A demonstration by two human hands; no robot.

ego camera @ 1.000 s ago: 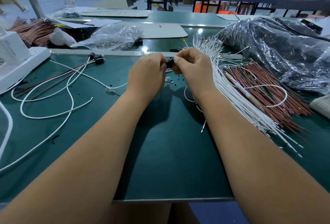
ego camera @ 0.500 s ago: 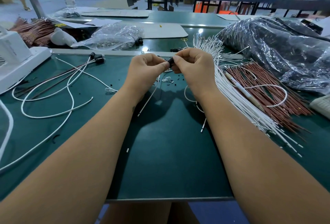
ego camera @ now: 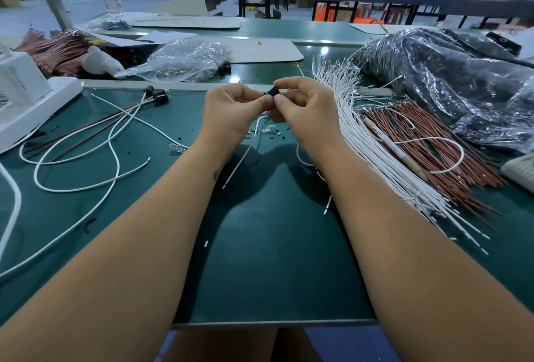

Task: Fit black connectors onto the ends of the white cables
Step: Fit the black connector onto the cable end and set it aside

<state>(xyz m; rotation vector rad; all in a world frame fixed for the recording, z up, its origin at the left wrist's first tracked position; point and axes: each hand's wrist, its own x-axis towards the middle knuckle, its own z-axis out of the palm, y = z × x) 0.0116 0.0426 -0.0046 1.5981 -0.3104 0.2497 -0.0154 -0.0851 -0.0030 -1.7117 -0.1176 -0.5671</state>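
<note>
A small black connector (ego camera: 272,92) is pinched between my left hand (ego camera: 231,113) and my right hand (ego camera: 303,107), just above the green table. A thin white cable (ego camera: 245,153) hangs down from between my fingers, its free end resting on the table. To the right lies a thick bundle of white cables (ego camera: 372,142). At the left lie finished cables with black connectors (ego camera: 157,95) on their ends.
Reddish-brown wires (ego camera: 427,142) lie beside the white bundle. A black plastic bag (ego camera: 462,84) fills the back right, a clear bag (ego camera: 185,58) the back middle, a white machine (ego camera: 26,93) the left. Loose white cables (ego camera: 86,159) loop across the left.
My hands have stayed together on the connector. The white cable now shows hanging below my fingers, and its free end has swung down onto the table.
</note>
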